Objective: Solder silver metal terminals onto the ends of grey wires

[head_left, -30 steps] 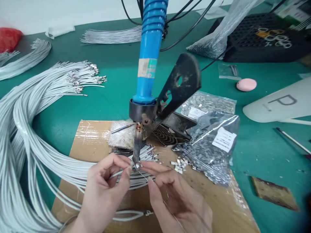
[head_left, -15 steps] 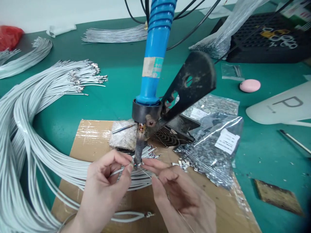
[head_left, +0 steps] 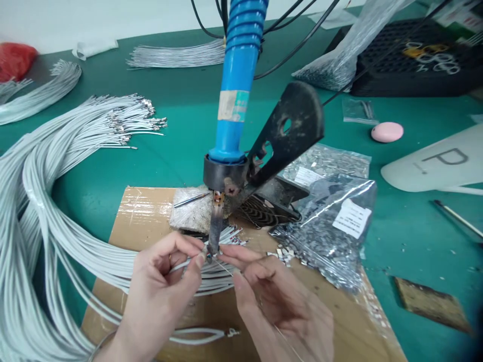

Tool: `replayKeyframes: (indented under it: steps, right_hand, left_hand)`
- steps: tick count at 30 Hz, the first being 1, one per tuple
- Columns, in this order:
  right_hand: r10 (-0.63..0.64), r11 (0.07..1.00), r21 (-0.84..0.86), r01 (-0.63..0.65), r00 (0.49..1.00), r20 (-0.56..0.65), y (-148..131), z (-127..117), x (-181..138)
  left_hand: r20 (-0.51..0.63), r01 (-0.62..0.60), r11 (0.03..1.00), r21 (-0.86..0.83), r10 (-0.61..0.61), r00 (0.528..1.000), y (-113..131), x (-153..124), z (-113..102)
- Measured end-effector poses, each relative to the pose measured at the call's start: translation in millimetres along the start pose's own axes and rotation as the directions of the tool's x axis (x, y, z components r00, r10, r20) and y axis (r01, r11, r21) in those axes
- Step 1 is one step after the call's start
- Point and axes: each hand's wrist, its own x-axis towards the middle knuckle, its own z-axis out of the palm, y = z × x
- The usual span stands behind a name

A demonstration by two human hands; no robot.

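- At the near edge of the cardboard sheet point(head_left: 151, 216), the left hand point(head_left: 162, 291) pinches the end of a white wire point(head_left: 181, 269) between thumb and forefinger, right under the tip of the soldering iron point(head_left: 236, 100).
- The right hand point(head_left: 279, 306) has its fingers closed narrowly on a thin strand of solder wire point(head_left: 226, 271), whose end meets the iron tip just beside the wire end.
- The iron hangs tip-down in a dark metal stand point(head_left: 287, 130), its blue handle upright.
- Just right of the hands, a clear plastic bag point(head_left: 332, 226) with a white label holds many small metal terminals; a few terminals point(head_left: 283, 253) lie loose on the cardboard beside its mouth.
- Behind it lies a second, flatter bag point(head_left: 328, 163) of similar metal pieces.
- Left of the hands, a large bundle of white wires point(head_left: 45, 201) curves across the green table point(head_left: 181, 130).
- Farther back, a long clear bag point(head_left: 339, 55) holding small metal pieces leans on a black tray point(head_left: 415, 70).
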Motion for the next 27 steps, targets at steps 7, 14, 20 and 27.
replayKeyframes:
  steps: [7, 14, 20, 27]
  right_hand:
    - [-0.001, 1.0, -0.008, 0.001, 1.0, 0.027, 4.9, -3.5, -0.1]
    - [-0.013, 1.0, -0.013, 0.013, 0.999, 0.035, 3.4, -3.1, 0.0]
    - [0.049, 0.998, 0.043, -0.05, 0.999, 0.019, -1.9, 0.0, -1.0]
    - [0.089, 0.995, 0.03, -0.09, 0.996, 0.026, -3.0, -1.5, -0.5]
  left_hand:
    - [0.001, -0.028, 1.0, -0.006, 0.028, 1.0, -0.1, 2.3, 1.4]
    - [0.001, -0.031, 0.999, -0.013, 0.031, 1.0, 1.4, 1.5, 1.8]
    - [0.002, -0.015, 1.0, -0.014, 0.015, 1.0, 1.5, 1.3, -0.3]
    - [0.009, -0.01, 1.0, 0.001, 0.01, 1.0, 0.6, 4.0, 0.5]
